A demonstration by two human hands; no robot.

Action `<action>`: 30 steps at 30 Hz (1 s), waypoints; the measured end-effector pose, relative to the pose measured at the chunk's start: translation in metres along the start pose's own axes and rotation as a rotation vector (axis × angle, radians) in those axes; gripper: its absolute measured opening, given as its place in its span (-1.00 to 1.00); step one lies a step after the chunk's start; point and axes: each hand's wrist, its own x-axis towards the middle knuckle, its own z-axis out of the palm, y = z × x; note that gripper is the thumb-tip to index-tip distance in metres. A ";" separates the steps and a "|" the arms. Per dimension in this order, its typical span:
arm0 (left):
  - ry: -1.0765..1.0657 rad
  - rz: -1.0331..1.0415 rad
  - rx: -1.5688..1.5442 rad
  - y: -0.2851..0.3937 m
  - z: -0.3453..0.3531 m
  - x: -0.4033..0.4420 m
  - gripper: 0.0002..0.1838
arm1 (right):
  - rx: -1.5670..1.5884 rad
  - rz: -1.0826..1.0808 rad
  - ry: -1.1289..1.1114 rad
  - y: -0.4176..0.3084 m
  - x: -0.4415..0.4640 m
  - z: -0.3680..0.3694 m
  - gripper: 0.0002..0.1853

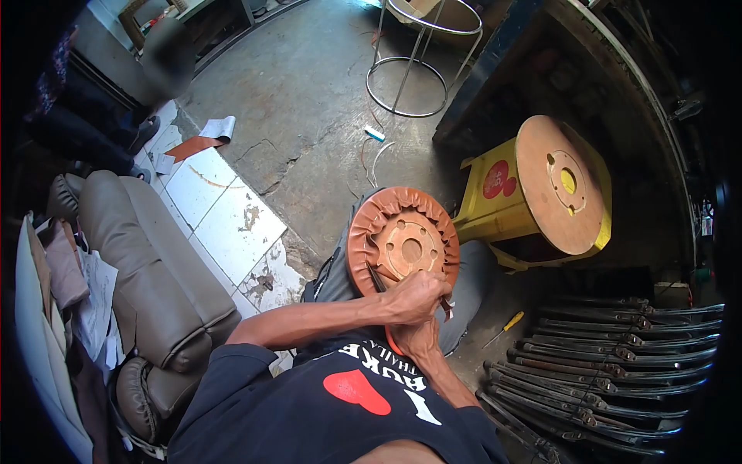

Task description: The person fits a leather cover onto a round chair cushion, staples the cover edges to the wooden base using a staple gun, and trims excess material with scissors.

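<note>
A round stool seat rests bottom-up on my lap, its brown leather-like cover gathered in folds around a wooden disc with holes. My left hand is closed in a fist at the seat's near edge, with a bit of brown cover material showing beside the fingers. Just below it, my right hand is closed around a tool with an orange handle, mostly hidden. A dark pointed blade lies over the cover by my left wrist; the pair looks like scissors.
A wooden disc leans on a yellow plastic stool at right. Several metal legs and a yellow-handled screwdriver lie on the floor. A metal stool frame stands ahead. Brown cushions are at left; a person stands beyond.
</note>
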 end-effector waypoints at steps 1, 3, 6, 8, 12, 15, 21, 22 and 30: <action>0.002 0.007 0.005 -0.007 -0.010 0.004 -0.84 | 0.018 0.061 -0.037 -0.002 0.002 -0.003 -0.49; -0.150 0.087 0.064 -0.028 -0.052 0.007 -0.78 | -0.027 -0.351 0.321 -0.017 0.007 -0.031 -0.43; -0.329 0.175 0.423 -0.065 -0.118 -0.004 -0.73 | -0.020 -0.041 0.046 -0.007 -0.002 -0.016 -0.49; -0.517 0.138 0.434 -0.072 -0.132 -0.016 -0.73 | -0.065 -0.134 0.090 0.004 0.000 -0.016 -0.54; -0.327 -0.057 0.359 -0.070 -0.111 -0.037 -0.79 | -0.160 -0.222 0.146 0.027 0.002 -0.038 -0.60; -0.185 -0.035 0.177 -0.068 -0.080 -0.041 -0.81 | -0.163 -0.214 0.060 0.042 -0.006 -0.069 -0.41; -0.311 -0.117 0.416 -0.038 -0.036 -0.018 -0.74 | -0.177 -0.194 0.029 0.043 0.005 -0.062 -0.31; -0.339 -0.142 0.499 -0.040 -0.029 -0.014 -0.72 | -0.132 -0.234 0.084 0.047 0.006 -0.054 -0.31; -0.234 -0.079 0.386 -0.022 -0.032 -0.006 -0.84 | 0.009 -0.159 0.160 0.039 -0.012 -0.038 -0.30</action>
